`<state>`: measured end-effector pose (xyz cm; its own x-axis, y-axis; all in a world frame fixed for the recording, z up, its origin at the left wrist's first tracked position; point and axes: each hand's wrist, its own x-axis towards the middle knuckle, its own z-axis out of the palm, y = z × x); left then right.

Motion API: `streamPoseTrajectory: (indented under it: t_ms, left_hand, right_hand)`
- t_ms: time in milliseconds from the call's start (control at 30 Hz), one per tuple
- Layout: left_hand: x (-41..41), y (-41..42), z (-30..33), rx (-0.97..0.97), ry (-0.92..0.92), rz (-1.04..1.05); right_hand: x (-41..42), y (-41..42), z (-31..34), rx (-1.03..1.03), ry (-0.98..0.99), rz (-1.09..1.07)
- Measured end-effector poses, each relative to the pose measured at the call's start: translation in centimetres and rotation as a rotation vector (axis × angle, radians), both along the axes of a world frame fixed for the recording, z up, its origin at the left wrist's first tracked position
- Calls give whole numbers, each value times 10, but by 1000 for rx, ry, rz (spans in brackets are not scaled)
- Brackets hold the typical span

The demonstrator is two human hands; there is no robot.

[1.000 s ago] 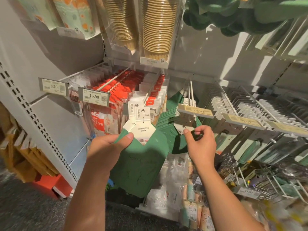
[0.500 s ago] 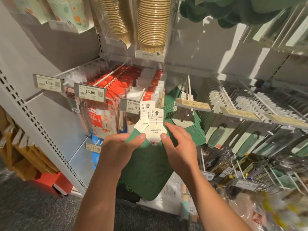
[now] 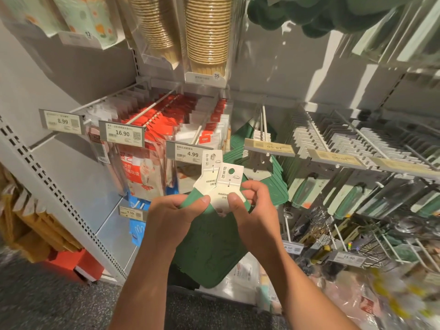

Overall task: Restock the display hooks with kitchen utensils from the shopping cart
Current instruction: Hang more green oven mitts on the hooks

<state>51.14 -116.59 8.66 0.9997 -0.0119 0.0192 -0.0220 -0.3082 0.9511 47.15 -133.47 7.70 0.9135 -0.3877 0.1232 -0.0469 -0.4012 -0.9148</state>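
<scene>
I hold two dark green silicone mats [image 3: 209, 248] by their tops, each with a white hang card [image 3: 227, 186] that has a hole in it. My left hand [image 3: 176, 217] grips the left edge of the green mats, thumb on top. My right hand [image 3: 252, 210] pinches the front card between thumb and fingers. Just behind the cards, a white display hook [image 3: 263, 122] carries more of the same green mats [image 3: 273, 184] behind an upside-down price tag [image 3: 269, 146].
Red and white bagged goods [image 3: 152, 148] hang on the hooks to the left with price tags 8.99, 16.90 and 4.99. Stacked paper cups [image 3: 207, 32] hang above. Hooks of green utensils [image 3: 357, 167] fill the right. Whisks and packets lie below right.
My right hand left the hook's price tag and came to the cards, where it now pinches the front one. The mats have risen closer to the hook.
</scene>
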Motion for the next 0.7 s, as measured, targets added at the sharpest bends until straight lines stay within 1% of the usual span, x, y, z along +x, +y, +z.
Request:
streamPoseTrajectory:
  t_ms: [33, 133, 233, 367, 467, 600, 700]
  left_hand:
    - [-1, -1, 1, 4, -3, -28]
    - [-5, -6, 4, 69, -37, -101]
    - [-6, -9, 8, 64, -19, -79]
    - [-5, -3, 11, 51, -6, -22]
    - [-3, 4, 11, 62, 51, 1]
    - [2, 14, 9, -9, 95, 30]
    - [5, 17, 10, -85, 120, 66]
  right_hand:
    - [1, -2, 1, 52, 17, -10]
    - [2, -10, 0, 22, 42, -5]
    - [3, -22, -3, 20, 22, -53]
    - [7, -41, -4, -52, -8, -172]
    - [10, -54, -3, -96, -28, -218]
    - [20, -67, -3, -125, -35, -264]
    - [31, -71, -3, -178, 15, -265]
